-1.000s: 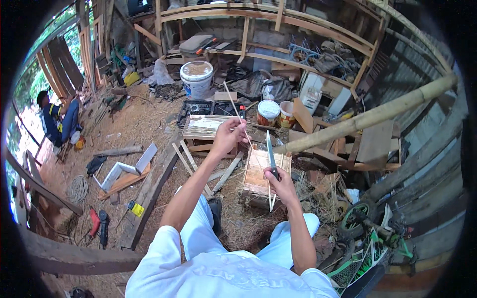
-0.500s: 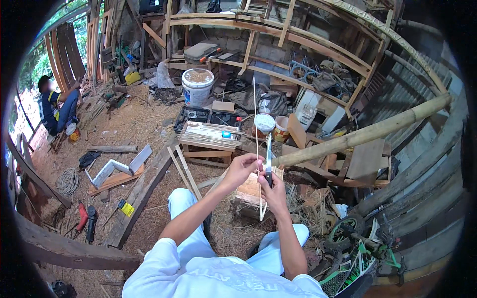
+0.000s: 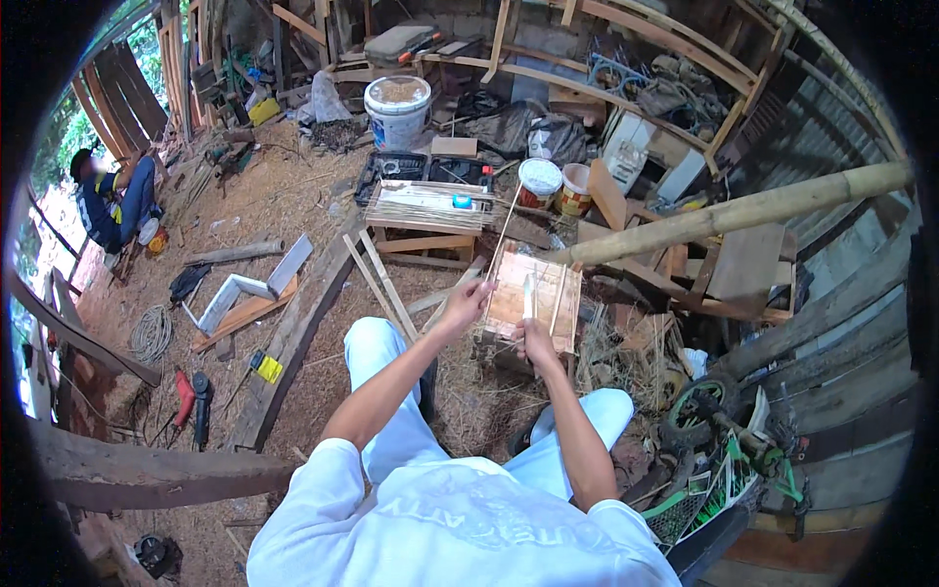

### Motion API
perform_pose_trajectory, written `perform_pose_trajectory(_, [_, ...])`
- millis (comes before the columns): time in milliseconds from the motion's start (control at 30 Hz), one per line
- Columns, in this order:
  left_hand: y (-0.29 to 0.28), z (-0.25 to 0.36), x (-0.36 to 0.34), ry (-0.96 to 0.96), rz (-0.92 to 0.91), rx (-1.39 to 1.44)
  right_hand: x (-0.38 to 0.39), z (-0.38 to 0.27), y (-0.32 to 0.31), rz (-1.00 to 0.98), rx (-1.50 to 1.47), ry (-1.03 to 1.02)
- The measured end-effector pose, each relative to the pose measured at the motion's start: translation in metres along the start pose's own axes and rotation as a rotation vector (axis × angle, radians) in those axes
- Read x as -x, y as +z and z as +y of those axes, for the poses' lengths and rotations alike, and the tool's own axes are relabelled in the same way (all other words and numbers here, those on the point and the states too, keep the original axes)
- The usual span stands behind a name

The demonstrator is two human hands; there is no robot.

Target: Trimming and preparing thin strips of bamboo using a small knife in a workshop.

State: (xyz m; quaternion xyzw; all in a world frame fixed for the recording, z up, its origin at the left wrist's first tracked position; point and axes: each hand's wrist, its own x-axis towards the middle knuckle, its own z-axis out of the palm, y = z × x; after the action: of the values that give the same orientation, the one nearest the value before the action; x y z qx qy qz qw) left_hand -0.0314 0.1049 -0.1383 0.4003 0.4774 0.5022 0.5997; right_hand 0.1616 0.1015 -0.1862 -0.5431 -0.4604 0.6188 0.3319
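Observation:
My left hand (image 3: pixel 468 303) pinches a thin bamboo strip (image 3: pixel 506 227), which slants up and away from the fingers. In my closed right hand (image 3: pixel 536 344) is a knife (image 3: pixel 529 295), its pale blade pointing away from me. The two hands are apart, at the left and front of a wooden block (image 3: pixel 509 311) between my knees. Another narrow strip (image 3: pixel 559 292) lies along the block's top, right of the blade. Beyond it stands a low wooden stand (image 3: pixel 425 242) bearing many thin strips (image 3: pixel 416 207) and a blue tape measure (image 3: pixel 462 202).
A bamboo pole (image 3: pixel 743 210) crosses from the right toward the block. White buckets (image 3: pixel 398 112) and a smaller tub (image 3: pixel 539 181) stand farther back. A long beam (image 3: pixel 303 342) lies left, near a red power tool (image 3: pixel 184 396). A green bicycle (image 3: pixel 724 470) lies right. Another person (image 3: pixel 115 201) sits far left.
My hands have separated: the left has drawn leftward with the strip, now tilted and off the knife. The right hand with the knife has turned slightly, and the whole view has shifted.

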Motion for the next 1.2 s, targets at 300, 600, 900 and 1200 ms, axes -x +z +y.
perform_pose_trajectory(300, [-0.018, -0.064, 0.011, -0.231, -0.015, 0.057, -0.005, 0.069, 0.027, -0.148, -0.010, 0.311])
perform_pose_trajectory(600, [-0.029, -0.127, 0.019, -0.357, 0.018, 0.247, 0.036, 0.048, 0.009, -0.263, -0.055, 0.430])
perform_pose_trajectory(900, [0.000, -0.052, 0.025, -0.270, -0.086, 0.200, 0.062, 0.016, -0.025, 0.112, 0.292, -0.188])
perform_pose_trajectory(1200, [0.061, 0.059, 0.054, 0.025, -0.203, -0.069, 0.099, -0.118, -0.022, -0.047, -0.052, -0.335])
